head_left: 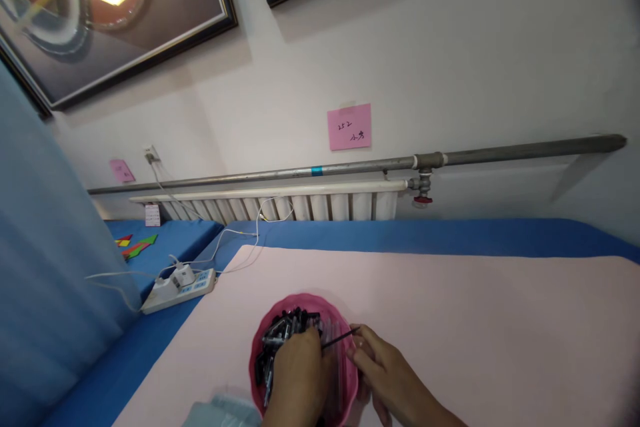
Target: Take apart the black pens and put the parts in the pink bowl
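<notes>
A round pink basket [265, 317] with a wavy rim stands on the pink sheet near the bottom of the view. Inside it lie many small black and clear pen parts [285, 328] on the left and long clear tubes [341, 373] on the right. My left hand [300, 373] reaches down into the basket, back of the hand up, its fingertips hidden. At the right rim, my right hand [383, 370] pinches the end of a thin dark stick, seemingly a pen refill [340, 339]. The stick's other end runs toward my left hand; whether that hand touches it is hidden.
A white power strip [180, 290] with plugs and loose cables lies left on the blue table [400, 235]. Pale blue plastic [220, 412] is beside the basket. Behind are a radiator [320, 205] and pipe [280, 174]; a blue curtain [50, 247] hangs at left.
</notes>
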Action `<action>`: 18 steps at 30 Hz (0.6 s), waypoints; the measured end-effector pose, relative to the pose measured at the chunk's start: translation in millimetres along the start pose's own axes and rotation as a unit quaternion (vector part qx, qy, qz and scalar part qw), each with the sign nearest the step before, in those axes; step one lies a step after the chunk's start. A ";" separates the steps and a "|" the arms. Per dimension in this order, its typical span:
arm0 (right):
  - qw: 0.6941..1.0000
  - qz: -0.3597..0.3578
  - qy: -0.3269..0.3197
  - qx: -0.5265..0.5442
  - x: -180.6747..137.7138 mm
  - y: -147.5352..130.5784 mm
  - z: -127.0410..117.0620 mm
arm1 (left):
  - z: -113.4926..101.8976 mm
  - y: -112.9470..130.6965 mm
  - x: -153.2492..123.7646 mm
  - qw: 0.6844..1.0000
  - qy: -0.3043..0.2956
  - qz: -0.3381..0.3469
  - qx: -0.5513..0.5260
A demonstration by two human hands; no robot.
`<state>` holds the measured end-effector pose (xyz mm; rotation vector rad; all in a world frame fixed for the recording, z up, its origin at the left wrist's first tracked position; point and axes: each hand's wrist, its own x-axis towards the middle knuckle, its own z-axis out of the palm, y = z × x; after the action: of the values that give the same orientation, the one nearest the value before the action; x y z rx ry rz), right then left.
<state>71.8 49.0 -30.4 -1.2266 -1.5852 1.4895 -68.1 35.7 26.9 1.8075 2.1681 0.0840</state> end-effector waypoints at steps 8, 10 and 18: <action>0.999 0.003 0.035 -0.009 -0.4 -0.9 1.9 | 7.6 -14.9 15.4 0.967 0.081 0.044 -0.239; 0.999 0.009 0.041 -0.025 0.5 -3.2 -1.3 | 7.7 -16.4 18.5 0.915 0.084 0.049 -0.392; 0.990 -0.088 0.048 -0.098 -12.0 -33.7 -6.6 | 12.5 -3.3 12.8 0.707 -0.071 -0.013 -0.703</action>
<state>75.4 43.0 5.4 -1.2112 -1.7586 1.1698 -69.7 45.5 11.7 0.7578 1.1831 1.1694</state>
